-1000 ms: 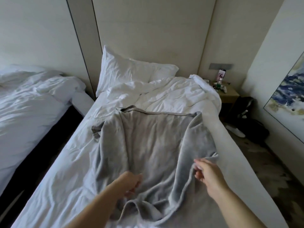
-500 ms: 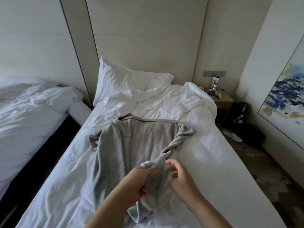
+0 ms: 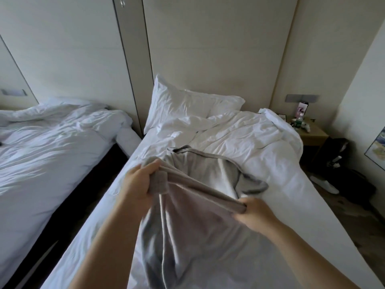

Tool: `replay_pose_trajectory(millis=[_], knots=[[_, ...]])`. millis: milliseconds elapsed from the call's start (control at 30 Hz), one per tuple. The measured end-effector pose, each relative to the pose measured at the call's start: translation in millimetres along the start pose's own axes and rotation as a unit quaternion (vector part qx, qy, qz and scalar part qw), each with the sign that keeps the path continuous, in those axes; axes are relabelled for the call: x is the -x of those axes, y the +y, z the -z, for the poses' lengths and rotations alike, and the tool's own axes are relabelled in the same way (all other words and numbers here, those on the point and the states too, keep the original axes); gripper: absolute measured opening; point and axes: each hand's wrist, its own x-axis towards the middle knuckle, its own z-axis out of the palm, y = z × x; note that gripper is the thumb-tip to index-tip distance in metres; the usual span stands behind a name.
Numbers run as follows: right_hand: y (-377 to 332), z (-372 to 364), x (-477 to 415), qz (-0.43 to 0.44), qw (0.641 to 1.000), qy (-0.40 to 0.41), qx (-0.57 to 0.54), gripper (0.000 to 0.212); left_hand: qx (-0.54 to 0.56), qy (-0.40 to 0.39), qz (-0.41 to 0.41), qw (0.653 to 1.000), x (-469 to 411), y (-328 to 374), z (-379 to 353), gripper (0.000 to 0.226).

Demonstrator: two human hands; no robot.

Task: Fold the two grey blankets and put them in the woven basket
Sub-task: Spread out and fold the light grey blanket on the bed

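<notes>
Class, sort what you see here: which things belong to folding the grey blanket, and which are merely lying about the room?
In the job: grey blanket; left hand and right hand, both gripping its edge.
Lying about: pillow; white duvet; neighbouring bed; nightstand; slipper.

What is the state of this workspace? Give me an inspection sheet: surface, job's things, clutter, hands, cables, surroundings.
Surface: white-sheeted bed, with a rumpled white duvet and a white pillow at its head.
Job's things: soft grey fleece blanket partly lifted off the bed, one edge stretched between both hands; second blanket and woven basket not seen.
Clutter: small wooden bedside table carrying small items, too small to tell.
Hands: left hand grips a bunched corner; right hand pinches the edge.
Cables: nothing seen.
Surroundings: second white bed at left; beige panelled wall behind; dark bag on the floor at right.
</notes>
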Motion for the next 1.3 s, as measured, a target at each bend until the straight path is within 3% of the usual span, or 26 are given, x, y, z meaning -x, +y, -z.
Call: replay_pose_trajectory(millis=[67, 133, 233, 300, 333, 400, 433, 467, 500, 533, 667, 733, 800, 867, 933, 1000, 1067, 1100, 1133, 1167, 1200, 1233, 1267, 1300], knots=[[6.9, 2.4, -0.2, -0.046, 0.998, -0.024, -0.026, 0.024, 0.047, 0.085, -0.090, 0.991, -9.2, 5.7, 6.6, 0.031], [10.0, 3.3, 0.5, -0.076, 0.996, -0.035, -0.028, 0.022, 0.050, 0.102, -0.144, 0.983, -13.2, 8.6, 10.3, 0.020], [-7.4, 9.3, 0.3, -0.063, 0.996, 0.013, -0.067, 0.013, 0.008, 0.044, -0.181, 0.983, -8.4, -2.0, 2.4, 0.020], [-37.2, 19.1, 3.9, -0.021, 0.992, 0.050, -0.117, 0.015, -0.104, -0.020, -0.205, 0.973, -3.5, -16.5, -8.3, 0.022], [-55.8, 26.0, 9.0, 0.004, 0.986, 0.048, -0.158, 0.017, -0.213, -0.062, -0.229, 0.948, -2.3, -24.9, -12.6, 0.032], [-91.2, 42.6, 22.8, 0.078, 0.971, 0.005, -0.226, 0.020, -0.457, -0.176, -0.271, 0.829, -1.4, -39.5, -20.9, 0.054], [-104.1, 50.3, 29.3, 0.120, 0.964, -0.020, -0.238, 0.017, -0.530, -0.244, -0.267, 0.767, 0.3, -45.8, -26.0, 0.051], [-113.2, 58.0, 35.0, 0.151, 0.957, -0.041, -0.246, 0.012, -0.569, -0.299, -0.242, 0.727, 2.1, -52.0, -29.1, 0.043], [-117.4, 64.5, 38.7, 0.164, 0.953, -0.057, -0.249, 0.011, -0.588, -0.313, -0.225, 0.711, 3.7, -56.6, -29.7, 0.038], [-116.7, 68.8, 39.9, 0.157, 0.953, -0.071, -0.248, 0.013, -0.578, -0.288, -0.225, 0.729, 1.8, -61.1, -28.6, 0.037], [-78.0, 57.5, 25.1, 0.037, 0.980, -0.134, -0.143, 0.017, -0.424, -0.071, -0.277, 0.859, -13.6, -50.9, -20.2, 0.036], [-52.2, 35.0, 17.2, -0.015, 0.982, -0.167, -0.090, 0.010, -0.316, -0.033, -0.245, 0.916, -16.0, -32.6, -22.7, 0.037], [-28.6, 7.8, 12.0, -0.053, 0.979, -0.185, -0.069, 0.003, -0.209, -0.004, -0.229, 0.951, -14.3, -15.9, -23.2, 0.037], [-10.3, -14.8, 9.7, -0.091, 0.978, -0.168, -0.086, 0.011, -0.168, -0.001, -0.220, 0.961, -13.7, -0.9, -19.4, 0.032], [-1.7, -24.3, 6.6, -0.129, 0.979, -0.090, -0.129, 0.020, -0.212, -0.025, -0.201, 0.956, -14.6, 9.0, -13.6, 0.033], [-7.6, -18.6, 4.4, -0.162, 0.955, -0.005, -0.249, 0.028, -0.251, -0.046, -0.188, 0.949, -15.1, 11.0, -8.9, 0.046], [-30.0, -2.3, 4.8, -0.146, 0.925, 0.018, -0.349, 0.035, -0.234, -0.115, -0.181, 0.948, -10.4, 3.3, -7.6, 0.063], [-44.9, 7.0, 5.5, -0.099, 0.928, 0.021, -0.359, 0.038, -0.235, -0.172, -0.173, 0.941, -6.6, -3.3, -8.9, 0.071], [-61.5, 16.0, 7.6, -0.033, 0.935, 0.022, -0.353, 0.040, -0.279, -0.221, -0.161, 0.921, -3.1, -12.3, -11.3, 0.079], [-78.9, 25.0, 11.2, 0.036, 0.940, 0.021, -0.338, 0.040, -0.370, -0.259, -0.153, 0.879, -1.5, -23.4, -14.0, 0.084], [-95.1, 32.4, 15.5, 0.095, 0.941, 0.013, -0.324, 0.041, -0.484, -0.285, -0.152, 0.813, -0.4, -34.5, -16.9, 0.080], [-108.5, 37.7, 19.0, 0.142, 0.940, 0.005, -0.310, 0.044, -0.584, -0.300, -0.157, 0.737, 0.1, -43.1, -20.6, 0.064], [-117.5, 40.4, 21.4, 0.178, 0.939, 0.005, -0.295, 0.046, -0.642, -0.290, -0.157, 0.692, 0.1, -48.4, -24.2, 0.040], [-122.8, 42.2, 22.4, 0.200, 0.940, 0.013, -0.275, 0.048, -0.644, -0.265, -0.153, 0.701, 0.5, -50.2, -26.9, 0.018]])
